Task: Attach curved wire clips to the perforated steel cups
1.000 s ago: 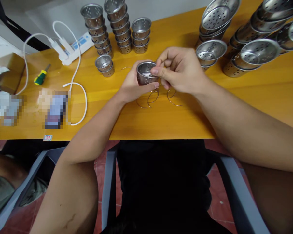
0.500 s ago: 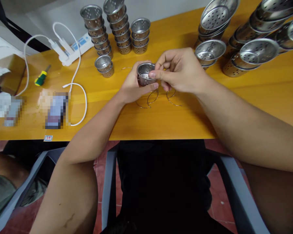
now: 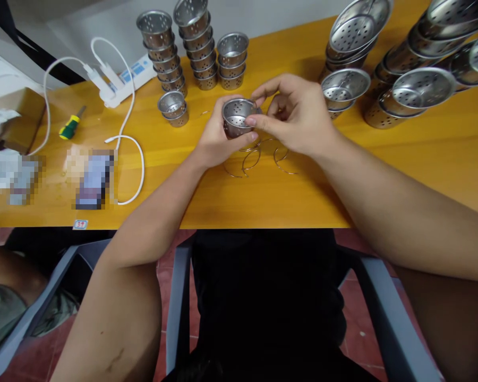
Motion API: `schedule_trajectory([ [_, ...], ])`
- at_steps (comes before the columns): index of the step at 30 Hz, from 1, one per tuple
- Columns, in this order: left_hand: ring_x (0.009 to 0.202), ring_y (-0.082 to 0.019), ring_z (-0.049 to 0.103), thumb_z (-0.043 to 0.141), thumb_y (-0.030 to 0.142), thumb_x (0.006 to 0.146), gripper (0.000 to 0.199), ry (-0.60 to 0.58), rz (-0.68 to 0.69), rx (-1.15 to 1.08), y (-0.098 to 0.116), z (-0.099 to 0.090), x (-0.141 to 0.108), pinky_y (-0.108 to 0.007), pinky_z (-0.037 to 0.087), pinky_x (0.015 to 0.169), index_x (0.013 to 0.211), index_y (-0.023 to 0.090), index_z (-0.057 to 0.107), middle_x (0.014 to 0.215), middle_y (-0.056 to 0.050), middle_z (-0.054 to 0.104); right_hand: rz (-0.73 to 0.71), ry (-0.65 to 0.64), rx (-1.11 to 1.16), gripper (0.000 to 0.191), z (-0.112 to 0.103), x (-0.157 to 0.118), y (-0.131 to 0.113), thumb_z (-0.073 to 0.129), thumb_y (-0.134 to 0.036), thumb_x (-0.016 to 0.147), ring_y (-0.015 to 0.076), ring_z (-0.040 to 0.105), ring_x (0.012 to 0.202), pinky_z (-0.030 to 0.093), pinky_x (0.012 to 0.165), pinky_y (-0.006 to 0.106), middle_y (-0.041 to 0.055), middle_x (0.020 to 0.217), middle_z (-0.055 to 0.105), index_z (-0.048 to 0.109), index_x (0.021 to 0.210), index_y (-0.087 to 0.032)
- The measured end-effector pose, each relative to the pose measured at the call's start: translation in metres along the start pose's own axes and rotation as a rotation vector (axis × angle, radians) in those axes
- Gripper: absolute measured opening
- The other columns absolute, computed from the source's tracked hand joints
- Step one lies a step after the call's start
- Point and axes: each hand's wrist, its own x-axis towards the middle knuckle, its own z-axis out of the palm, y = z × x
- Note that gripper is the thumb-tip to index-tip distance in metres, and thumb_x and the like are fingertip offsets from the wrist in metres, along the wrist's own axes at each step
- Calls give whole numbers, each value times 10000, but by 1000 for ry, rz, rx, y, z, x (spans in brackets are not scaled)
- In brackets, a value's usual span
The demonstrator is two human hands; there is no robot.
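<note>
My left hand (image 3: 218, 137) is wrapped round a small perforated metal cup (image 3: 236, 114), its open top facing up towards me. The thumb lies along the near side. From the right, my right hand (image 3: 295, 114) reaches the same cup, thumb tip over the near right of the rim and index finger at the far right of it. Its other fingers are curled, and whether something small sits among them cannot be made out. Thin curved wires (image 3: 275, 159) lie on the table just below both hands, partly covered by them.
Stacks of small perforated cups (image 3: 197, 59) stand at the back, with a shorter pair (image 3: 173, 109) nearer. Larger perforated cups (image 3: 420, 90) are stacked at right. On the left are a power strip (image 3: 121, 87), a screwdriver (image 3: 70, 127), a phone (image 3: 93, 180) and a white cable (image 3: 143, 170).
My right index finger has lifted and straightened away from the thumb at the cup's rim, exposing more of the cup. The left hand keeps its hold. The view has shifted slightly.
</note>
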Motion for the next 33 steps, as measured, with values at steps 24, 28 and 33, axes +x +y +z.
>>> schedule_trajectory([
  [24,1595,-373,788,947,788,1114,1153,-9,68,7,-19,-8,0,-585,619,1442,1955,352,289,1697,-158,710,-93,-180,-155,775,4,-7,12,946,-1092,991,486,791,1404,763,1155,670,132,1560,819,976,1412,-442],
  [28,1594,-378,790,925,714,1135,1118,0,41,13,-16,-7,2,-596,626,1440,1958,334,270,1693,-167,693,-58,-176,-243,772,3,-8,5,925,-1106,977,508,764,1435,725,1263,745,115,1571,837,960,1443,-491],
  [33,1527,-354,826,939,784,1087,1050,1,26,1,-7,-9,1,-557,689,1366,1863,349,381,1668,-161,735,-105,-242,-278,789,1,-8,6,851,-1074,1072,500,749,1513,715,1277,691,139,1637,802,958,1517,-432],
])
